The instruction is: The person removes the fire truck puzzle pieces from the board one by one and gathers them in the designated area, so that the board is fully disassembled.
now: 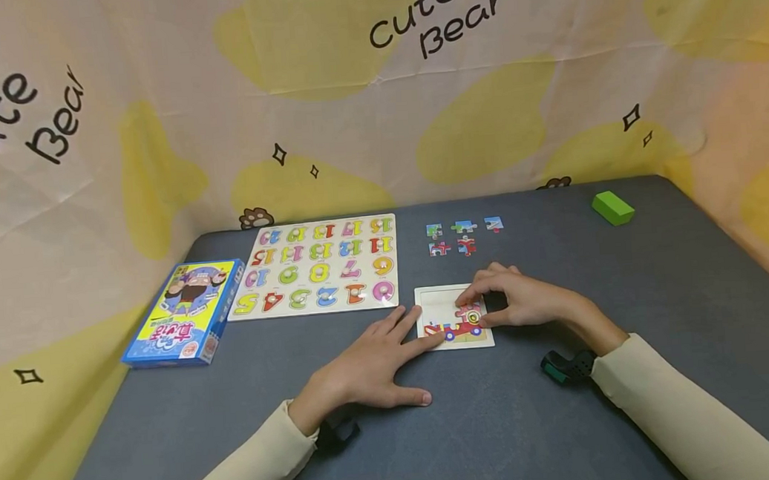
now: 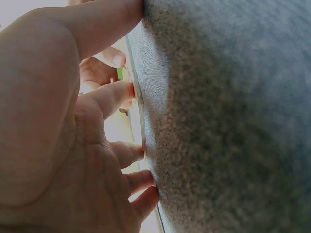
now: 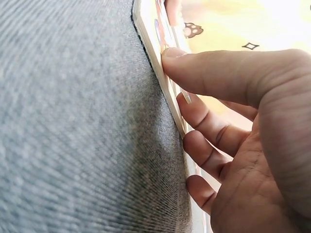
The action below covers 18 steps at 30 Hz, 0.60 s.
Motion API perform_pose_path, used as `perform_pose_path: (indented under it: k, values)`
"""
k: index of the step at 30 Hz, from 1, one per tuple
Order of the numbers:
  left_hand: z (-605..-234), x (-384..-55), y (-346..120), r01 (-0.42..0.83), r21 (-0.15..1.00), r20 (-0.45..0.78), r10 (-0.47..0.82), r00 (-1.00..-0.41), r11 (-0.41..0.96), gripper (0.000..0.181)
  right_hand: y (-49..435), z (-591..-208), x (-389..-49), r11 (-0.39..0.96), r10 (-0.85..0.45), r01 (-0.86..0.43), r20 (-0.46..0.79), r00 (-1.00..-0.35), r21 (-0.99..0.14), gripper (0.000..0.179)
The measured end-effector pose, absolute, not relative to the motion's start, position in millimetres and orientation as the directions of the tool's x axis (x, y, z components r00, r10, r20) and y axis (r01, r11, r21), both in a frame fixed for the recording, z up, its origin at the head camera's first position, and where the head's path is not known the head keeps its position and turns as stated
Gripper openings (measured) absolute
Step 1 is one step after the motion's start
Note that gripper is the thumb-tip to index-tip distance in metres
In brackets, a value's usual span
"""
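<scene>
A small white-framed puzzle board (image 1: pixel 438 296) lies on the table, its lower part filled with a red vehicle picture. My left hand (image 1: pixel 376 363) is spread flat at its left side, the index fingertip on the picture and other fingertips by the left edge. At the board's right side my right hand (image 1: pixel 529 300) pinches a red jigsaw piece (image 1: pixel 471 314) between thumb and index finger, over the picture. In the right wrist view a thin edge of the piece (image 3: pixel 185 95) shows tilted near the index finger (image 3: pixel 197 109); the fingers hide much of it.
Several loose jigsaw pieces (image 1: pixel 466 246) lie behind the board. A number board (image 1: pixel 319 263) stands upside down to the left, beside a blue-and-yellow box (image 1: pixel 185 313). A green block (image 1: pixel 613 208) sits at the back right. Printed cloth (image 1: pixel 329 125) hangs behind the grey table (image 1: pixel 504 425).
</scene>
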<state>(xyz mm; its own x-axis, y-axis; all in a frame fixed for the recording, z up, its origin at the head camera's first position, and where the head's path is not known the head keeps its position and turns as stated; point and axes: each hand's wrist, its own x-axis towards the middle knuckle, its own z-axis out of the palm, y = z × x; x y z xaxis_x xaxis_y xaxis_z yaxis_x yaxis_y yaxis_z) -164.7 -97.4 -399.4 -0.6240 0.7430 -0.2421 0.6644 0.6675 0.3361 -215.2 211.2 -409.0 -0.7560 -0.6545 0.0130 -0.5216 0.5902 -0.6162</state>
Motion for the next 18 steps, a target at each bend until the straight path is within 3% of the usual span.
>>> perform_pose_path:
  k: [18]
  values:
    - [-399.9, -164.5, -97.5, 0.664, 0.34, -0.242, 0.744, -0.623, 0.666, 0.081, 213.1, -408.2, -216.2, 0.588, -0.653, -0.527, 0.024, -0.757, -0.613, 0.038]
